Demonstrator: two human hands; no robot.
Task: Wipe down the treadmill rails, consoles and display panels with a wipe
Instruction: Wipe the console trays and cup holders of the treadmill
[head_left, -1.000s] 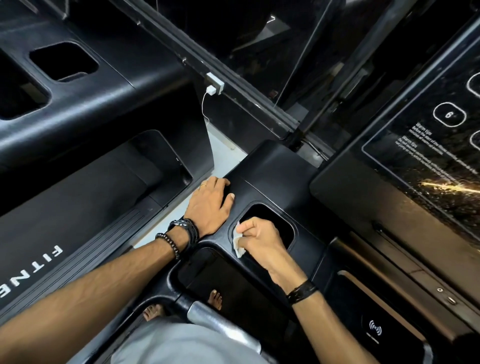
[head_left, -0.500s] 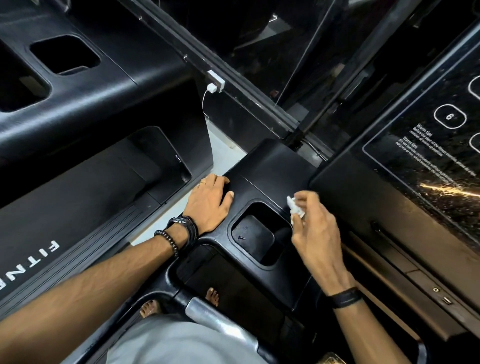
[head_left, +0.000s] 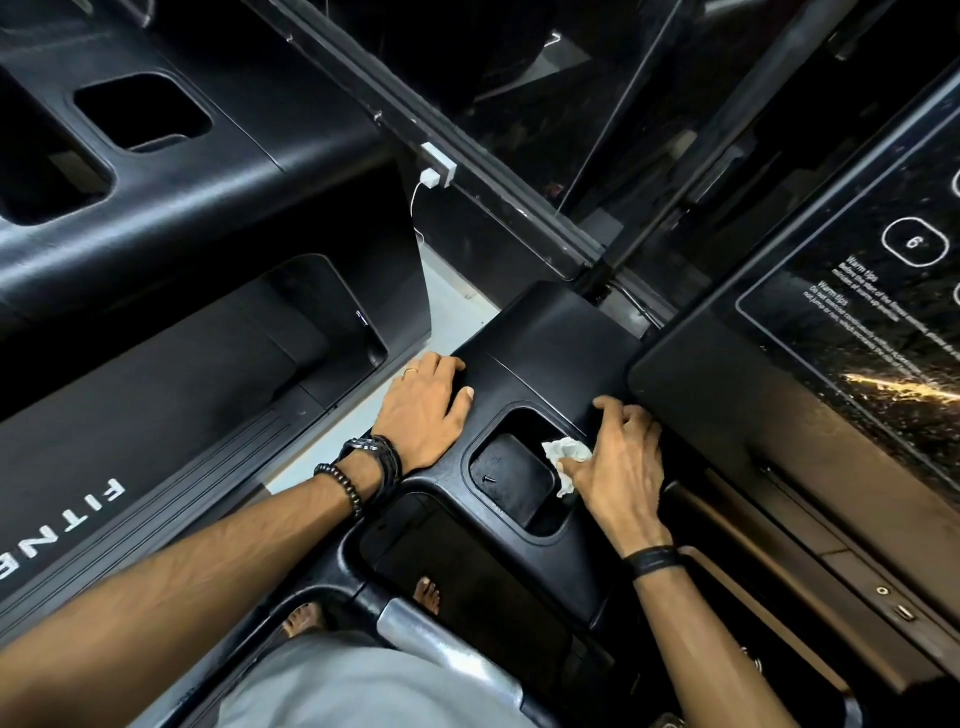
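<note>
Matt plastic console (head_left: 545, 364) (glossy display panel (head_left: 852, 332))

White charger (head_left: 435, 174) w/ cable

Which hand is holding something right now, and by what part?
The right hand pinches the crumpled white wipe at its near edge under the thumb, at the cup holder's rim. The left hand holds nothing; it rests flat on the console.
</note>
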